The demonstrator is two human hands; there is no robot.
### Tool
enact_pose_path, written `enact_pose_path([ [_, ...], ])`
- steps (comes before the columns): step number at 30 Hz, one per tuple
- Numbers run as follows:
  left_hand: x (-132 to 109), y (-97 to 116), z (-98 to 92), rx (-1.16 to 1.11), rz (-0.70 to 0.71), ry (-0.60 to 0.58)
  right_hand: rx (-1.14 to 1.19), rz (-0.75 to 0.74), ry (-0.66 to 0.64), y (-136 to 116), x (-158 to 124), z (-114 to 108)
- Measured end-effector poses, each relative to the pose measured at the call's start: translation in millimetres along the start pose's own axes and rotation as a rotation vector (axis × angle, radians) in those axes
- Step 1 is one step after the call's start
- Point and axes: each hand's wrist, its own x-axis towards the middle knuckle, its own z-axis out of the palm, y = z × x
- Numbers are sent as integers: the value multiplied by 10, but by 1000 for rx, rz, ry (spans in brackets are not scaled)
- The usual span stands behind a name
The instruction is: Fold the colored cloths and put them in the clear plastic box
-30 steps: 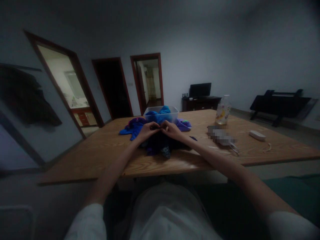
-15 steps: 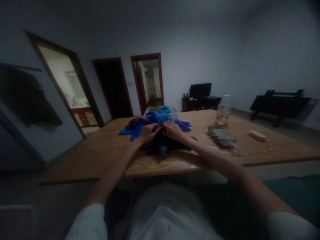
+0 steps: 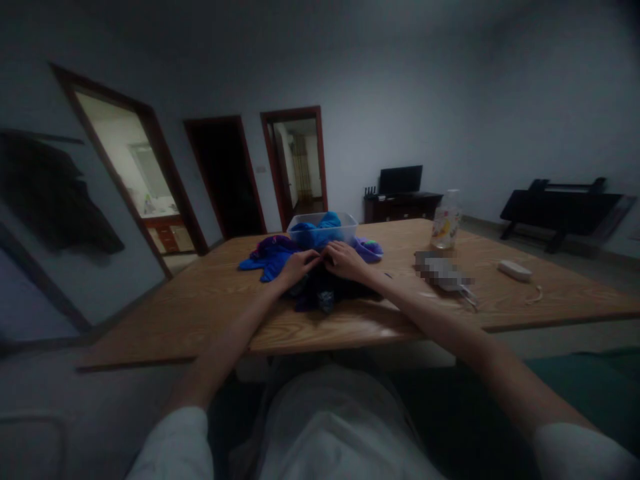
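A dark piece of cloth (image 3: 325, 292) lies bunched on the wooden table (image 3: 210, 300) in front of me. My left hand (image 3: 295, 267) and my right hand (image 3: 345, 260) rest close together on its far edge, fingers curled onto the fabric. Just behind them stands a clear plastic tub (image 3: 323, 230) filled with blue cloth. A blue and purple garment (image 3: 267, 255) lies to the left of the tub, and a small purple piece (image 3: 369, 249) to its right.
A clear pump bottle (image 3: 446, 227) stands right of the tub. A blurred flat object (image 3: 443, 272) and a white adapter with a cord (image 3: 515, 270) lie further right. Three doorways open in the far wall. A dark TV stand and a black bench stand beyond the table.
Both hands have lowered from a raised pinch above the dark cloth to lie on it, pressing it down toward the table. Nothing else moved.
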Motion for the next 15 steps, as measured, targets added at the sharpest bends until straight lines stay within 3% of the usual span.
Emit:
enact_pose_path([
  [4,-33,26,-14,140,47,57,230,154,56,33,6,17],
  [10,-104,100,-97,279,179,115,516,293,-1,-3,4,28],
  [15,-103,129,-124,261,174,141,507,286,-12,6,10,58],
])
